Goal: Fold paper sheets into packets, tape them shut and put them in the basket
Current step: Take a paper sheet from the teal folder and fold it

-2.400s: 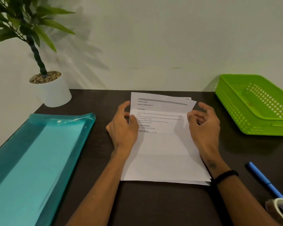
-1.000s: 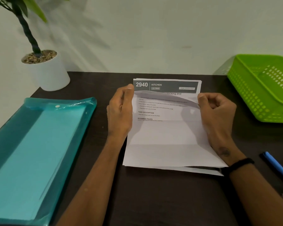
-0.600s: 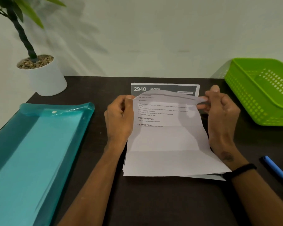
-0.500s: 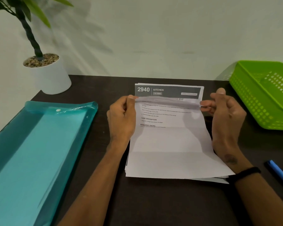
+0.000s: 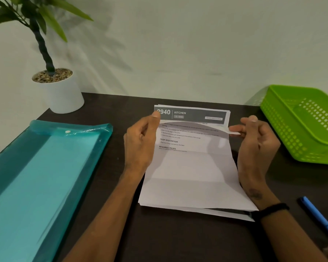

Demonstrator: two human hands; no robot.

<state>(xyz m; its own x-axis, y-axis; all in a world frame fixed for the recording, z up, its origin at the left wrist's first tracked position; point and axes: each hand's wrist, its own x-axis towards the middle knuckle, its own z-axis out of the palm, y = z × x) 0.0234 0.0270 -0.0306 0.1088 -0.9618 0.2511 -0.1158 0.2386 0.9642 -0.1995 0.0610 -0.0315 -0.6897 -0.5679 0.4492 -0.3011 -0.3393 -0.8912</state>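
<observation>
A potted plant [image 5: 59, 91] stands at the upper left of a dark table [image 5: 178, 239], above a teal plastic document folder [image 5: 38, 176] along the left edge. At centre, the left hand [image 5: 140, 144] and right hand [image 5: 256, 146] each pinch a far corner of the top paper sheet [image 5: 191, 176], lifting it off the printed stack [image 5: 197, 115] beneath. A green perforated basket [image 5: 303, 125] sits at the right edge; a blue pen [image 5: 318, 218] lies lower right.
</observation>
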